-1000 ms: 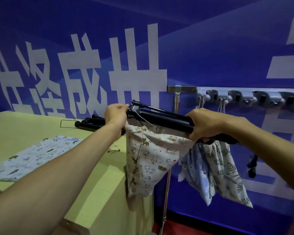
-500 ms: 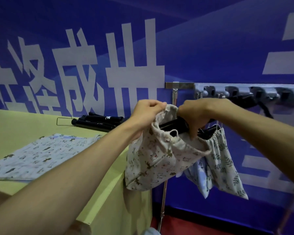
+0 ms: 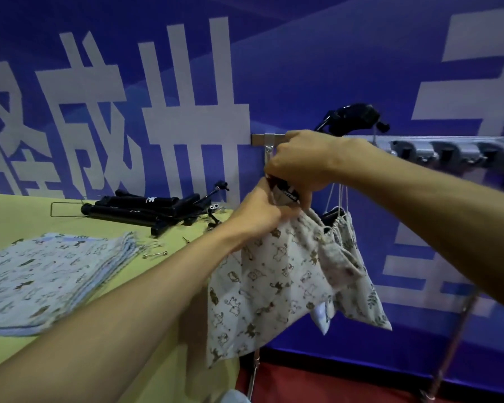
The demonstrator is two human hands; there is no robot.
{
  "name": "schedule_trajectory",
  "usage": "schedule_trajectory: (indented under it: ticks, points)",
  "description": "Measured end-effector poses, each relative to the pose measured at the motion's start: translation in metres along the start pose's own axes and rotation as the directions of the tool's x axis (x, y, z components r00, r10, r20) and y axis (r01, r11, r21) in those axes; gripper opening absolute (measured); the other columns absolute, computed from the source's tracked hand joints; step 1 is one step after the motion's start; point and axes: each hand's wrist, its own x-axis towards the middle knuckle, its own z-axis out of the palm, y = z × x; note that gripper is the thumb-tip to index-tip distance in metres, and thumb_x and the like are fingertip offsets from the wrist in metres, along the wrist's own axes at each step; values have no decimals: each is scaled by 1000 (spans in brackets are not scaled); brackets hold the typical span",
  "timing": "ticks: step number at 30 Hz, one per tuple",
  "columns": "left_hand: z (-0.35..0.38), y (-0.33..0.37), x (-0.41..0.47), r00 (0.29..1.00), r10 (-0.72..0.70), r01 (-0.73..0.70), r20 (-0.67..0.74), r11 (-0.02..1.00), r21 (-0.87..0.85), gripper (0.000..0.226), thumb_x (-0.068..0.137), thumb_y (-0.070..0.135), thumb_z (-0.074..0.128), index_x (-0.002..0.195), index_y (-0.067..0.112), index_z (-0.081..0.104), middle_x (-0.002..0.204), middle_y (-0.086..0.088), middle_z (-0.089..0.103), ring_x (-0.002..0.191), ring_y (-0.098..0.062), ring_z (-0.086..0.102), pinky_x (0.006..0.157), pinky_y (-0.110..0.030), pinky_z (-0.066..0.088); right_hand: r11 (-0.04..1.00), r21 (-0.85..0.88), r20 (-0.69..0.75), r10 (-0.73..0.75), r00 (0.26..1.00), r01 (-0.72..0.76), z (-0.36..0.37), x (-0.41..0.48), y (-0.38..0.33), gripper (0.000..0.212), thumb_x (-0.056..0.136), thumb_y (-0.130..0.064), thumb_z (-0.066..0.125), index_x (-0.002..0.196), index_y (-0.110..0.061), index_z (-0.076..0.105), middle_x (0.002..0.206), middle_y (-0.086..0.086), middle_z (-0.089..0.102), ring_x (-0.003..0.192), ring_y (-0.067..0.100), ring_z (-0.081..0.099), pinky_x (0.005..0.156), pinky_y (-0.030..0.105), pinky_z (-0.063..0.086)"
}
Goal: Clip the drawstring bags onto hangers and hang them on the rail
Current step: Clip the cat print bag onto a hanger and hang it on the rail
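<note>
Clipping the printed bag [image 3: 274,286] onto a black hanger [image 3: 352,117] looks like the step in hand; the left hand [image 3: 259,219] pinches the bag's top edge; the right hand [image 3: 300,167], at its 1 o'clock, is curled round the hanger; next, I judge, the hanger must catch the rail [image 3: 259,139] running off toward 3 o'clock, beside a hung bag [image 3: 364,292].

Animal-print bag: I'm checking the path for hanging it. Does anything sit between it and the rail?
Partly. The leaf-print bag already hangs from the rail right behind the animal-print bag that the left hand and right hand hold, and a black hanger end juts above the rail there. The rail's left end looks free.
</note>
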Motion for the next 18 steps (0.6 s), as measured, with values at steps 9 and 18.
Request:
schedule_trajectory:
  ticks: [9,18]
  points:
    - [6,-11,12,970,-96,66,-225,988,-141,22,75,13,67,67,21,48,58,7,54,54,-11,51,55,-24,44,918,390,-727,260,636,71,46,-53,-7,16,87,-12,50,92,-10,65,82,3,65,67,28,61,45,37,47]
    - [-5,-18,8,952,-220,127,-213,916,-380,26,69,7,69,91,9,54,78,-5,61,73,-19,62,67,-33,56,358,918,51,325,944,-173,101,-36,-22,36,79,-51,70,97,-20,72,82,-8,70,73,0,63,62,15,47]
